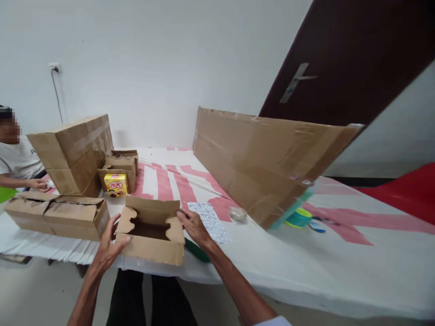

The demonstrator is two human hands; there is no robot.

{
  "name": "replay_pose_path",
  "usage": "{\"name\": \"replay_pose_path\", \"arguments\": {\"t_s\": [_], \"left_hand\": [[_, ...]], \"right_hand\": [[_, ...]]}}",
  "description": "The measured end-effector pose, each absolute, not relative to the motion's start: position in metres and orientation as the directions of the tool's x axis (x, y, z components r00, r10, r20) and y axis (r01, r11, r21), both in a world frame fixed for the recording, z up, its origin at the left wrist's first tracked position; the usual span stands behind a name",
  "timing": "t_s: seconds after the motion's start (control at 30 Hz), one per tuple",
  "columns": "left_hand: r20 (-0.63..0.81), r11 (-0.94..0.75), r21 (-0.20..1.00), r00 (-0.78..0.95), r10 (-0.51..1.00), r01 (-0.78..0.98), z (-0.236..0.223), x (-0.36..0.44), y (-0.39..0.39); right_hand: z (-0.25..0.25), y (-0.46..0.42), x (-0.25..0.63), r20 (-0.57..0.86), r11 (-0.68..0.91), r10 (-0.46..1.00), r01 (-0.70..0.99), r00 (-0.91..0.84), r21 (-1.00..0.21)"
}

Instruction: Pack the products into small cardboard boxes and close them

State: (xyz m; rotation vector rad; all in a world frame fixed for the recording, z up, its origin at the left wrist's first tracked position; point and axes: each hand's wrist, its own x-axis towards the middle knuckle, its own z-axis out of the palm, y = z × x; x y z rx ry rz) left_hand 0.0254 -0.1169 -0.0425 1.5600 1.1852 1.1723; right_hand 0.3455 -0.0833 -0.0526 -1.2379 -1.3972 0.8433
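Note:
An opened cardboard box point(152, 250) stands at the table's front edge, its flaps spread and its inside dark. My left hand point(110, 242) grips its left side, thumb over the front left corner. On the far right corner my right hand point(193, 224) has its fingers closed around the flap. A printed sheet point(209, 222) lies just beyond my right hand. Partly under my right forearm is a dark green object point(197, 250) that I cannot make out. Behind the box, a yellow packet point(116, 185) leans in another open carton point(131, 172).
Closed cardboard boxes point(73, 222) line the left front, with taller stacked boxes point(71, 149) behind. A large cardboard panel point(265, 158) stands across the table's middle. Beside it are tape rolls point(299, 218). Another person's hand point(39, 184) shows at far left.

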Motion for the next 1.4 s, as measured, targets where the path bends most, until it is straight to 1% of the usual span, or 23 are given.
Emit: {"name": "replay_pose_path", "arguments": {"t_s": [0.13,0.2,0.27,0.4,0.47,0.63,0.77,0.87,0.97,1.07,1.2,1.3,1.33,1.4], "left_hand": [[0.218,-0.21,0.965,-0.038,0.975,0.155,-0.068,0.03,-0.122],[0.225,-0.216,0.965,-0.05,0.973,0.147,-0.073,0.03,-0.123],[0.253,-0.24,0.954,-0.052,0.966,0.178,-0.073,0.03,-0.123],[0.321,-0.281,0.905,-0.079,0.944,0.318,-0.062,0.038,-0.119],[0.308,-0.265,0.909,-0.09,0.947,0.321,-0.056,0.043,-0.115],[0.262,-0.214,0.94,-0.158,0.952,0.267,-0.042,0.054,-0.101],[0.224,-0.134,0.934,-0.25,0.942,0.332,-0.027,0.065,-0.089],[0.221,-0.091,0.915,-0.299,0.928,0.392,-0.015,0.075,-0.08],[0.204,-0.053,0.893,-0.297,0.933,0.447,-0.007,0.082,-0.071],[0.176,-0.011,0.88,-0.304,0.936,0.475,-0.003,0.088,-0.064],[0.224,-0.015,0.836,-0.316,0.922,0.549,-0.008,0.094,-0.059],[0.233,-0.03,0.795,-0.26,0.937,0.606,-0.014,0.095,-0.056],[0.235,-0.039,0.787,-0.241,0.942,0.615,-0.015,0.094,-0.056],[0.244,-0.058,0.783,-0.22,0.944,0.62,-0.018,0.092,-0.054]], "right_hand": [[-0.059,-0.062,0.34,0.305,0.226,0.931,0.338,0.201,-0.914],[-0.06,-0.049,0.334,0.317,0.233,0.922,0.337,0.221,-0.912],[-0.06,-0.037,0.327,0.323,0.233,0.915,0.335,0.243,-0.913],[-0.06,-0.023,0.318,0.325,0.225,0.905,0.34,0.276,-0.913],[-0.058,-0.023,0.315,0.329,0.228,0.904,0.345,0.273,-0.911],[-0.054,-0.028,0.314,0.345,0.249,0.903,0.342,0.257,-0.906],[-0.056,-0.026,0.314,0.36,0.231,0.888,0.398,0.286,-0.888],[-0.056,-0.017,0.312,0.295,0.156,0.909,0.416,0.294,-0.896],[-0.05,-0.007,0.305,0.22,0.076,0.932,0.44,0.287,-0.895],[-0.039,0.002,0.294,0.183,0.03,0.941,0.466,0.286,-0.884],[-0.028,0.016,0.282,0.141,0.004,0.946,0.422,0.293,-0.907],[-0.033,0.031,0.279,0.096,-0.04,0.956,0.448,0.276,-0.893],[-0.037,0.037,0.278,0.104,-0.037,0.958,0.478,0.266,-0.878],[-0.046,0.049,0.275,0.221,0.058,0.95,0.572,0.219,-0.818]]}}
